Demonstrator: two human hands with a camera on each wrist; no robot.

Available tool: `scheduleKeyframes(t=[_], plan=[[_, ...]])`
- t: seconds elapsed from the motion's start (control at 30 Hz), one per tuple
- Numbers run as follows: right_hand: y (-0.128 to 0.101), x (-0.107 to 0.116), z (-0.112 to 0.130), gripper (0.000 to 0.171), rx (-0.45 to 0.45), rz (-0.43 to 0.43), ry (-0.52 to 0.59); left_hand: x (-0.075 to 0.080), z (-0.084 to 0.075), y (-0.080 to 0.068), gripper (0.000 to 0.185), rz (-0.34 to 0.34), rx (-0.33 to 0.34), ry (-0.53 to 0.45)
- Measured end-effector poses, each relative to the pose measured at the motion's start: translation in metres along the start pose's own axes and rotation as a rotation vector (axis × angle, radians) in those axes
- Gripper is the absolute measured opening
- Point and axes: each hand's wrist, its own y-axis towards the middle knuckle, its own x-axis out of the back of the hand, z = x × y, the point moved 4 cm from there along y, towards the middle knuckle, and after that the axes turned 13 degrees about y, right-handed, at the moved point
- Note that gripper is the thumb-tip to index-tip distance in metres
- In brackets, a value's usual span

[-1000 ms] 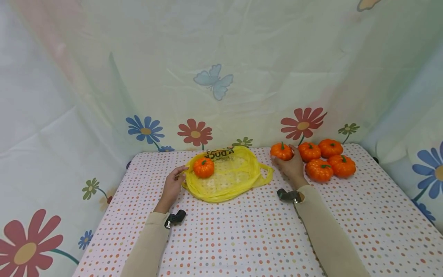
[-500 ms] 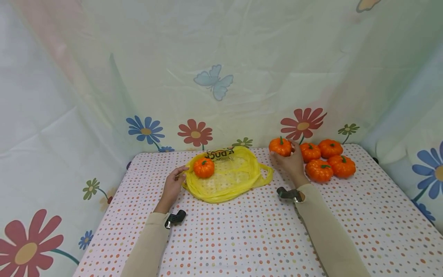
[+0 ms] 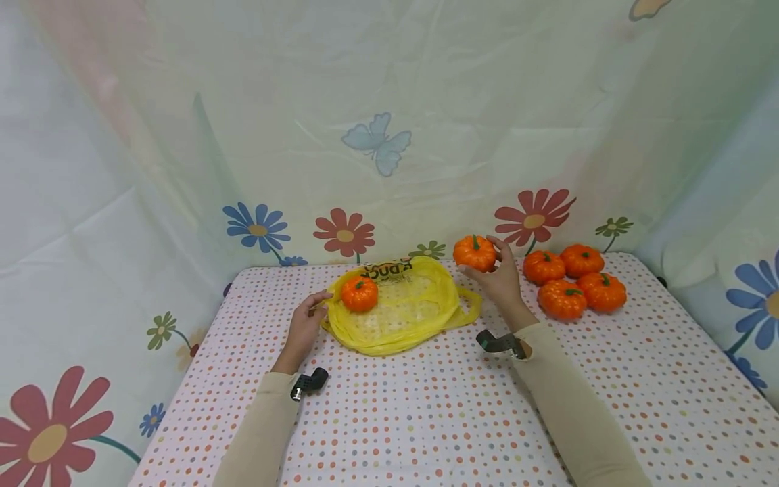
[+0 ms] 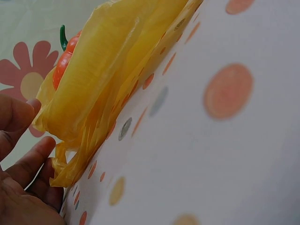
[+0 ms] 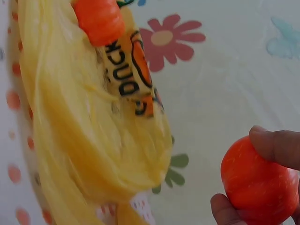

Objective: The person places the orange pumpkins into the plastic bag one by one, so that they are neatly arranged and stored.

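Observation:
A yellow plastic bag (image 3: 395, 341) with dark lettering lies spread with its mouth up on the table. One small orange pumpkin (image 3: 359, 294) with a green stem sits inside at its left. At the bag's left rim, my left hand (image 3: 304, 329) holds the edge between thumb and fingers; a handle loop (image 4: 65, 164) hangs by the fingertips. My right hand (image 3: 504, 281) grips another orange pumpkin (image 3: 475, 253) between thumb and fingers, above the table just right of the bag. In the right wrist view this pumpkin (image 5: 255, 183) appears beside the bag.
Several more pumpkins (image 3: 561, 299) stand grouped at the back right of the dotted table (image 3: 389, 419). A flowered curtain (image 3: 487, 101) rises behind the table and along both sides. The bag's right handle (image 3: 468, 308) lies below my right hand.
My right hand has lifted the pumpkin off the table beside the group and carried it left toward the bag. My left hand stays at the bag's rim.

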Motion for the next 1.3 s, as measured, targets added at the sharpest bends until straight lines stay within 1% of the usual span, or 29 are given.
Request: scheduleKeyframes(t=[0.1,0.23,0.47,0.67,0.8,0.87,1.13,1.3], plan=[[-0.004,-0.010,0.002,0.089,0.019,0.045,0.019,0.001,0.002,0.001,0.027,-0.002,0.010,0.000],[-0.013,-0.028,0.006,0.089,0.055,0.144,0.024,0.001,0.002,0.001,0.027,0.002,0.017,-0.015],[-0.023,-0.055,0.008,0.087,0.083,0.265,-0.076,-0.001,0.002,0.002,0.026,0.014,0.020,-0.028],[-0.020,-0.082,0.004,0.090,0.075,0.348,-0.153,0.000,0.001,0.001,0.026,0.013,0.005,-0.025],[-0.016,-0.099,0.000,0.089,0.061,0.386,-0.227,0.000,0.001,0.001,0.027,0.012,0.000,-0.026],[-0.013,-0.107,-0.003,0.087,0.058,0.401,-0.247,0.001,0.001,0.001,0.027,0.007,-0.004,-0.029],[-0.010,-0.124,-0.022,0.086,0.013,0.455,-0.234,-0.001,-0.002,0.000,0.027,0.008,0.000,-0.028],[-0.011,-0.129,-0.026,0.087,0.023,0.448,-0.242,0.000,-0.002,0.001,0.026,0.002,-0.004,-0.024]])
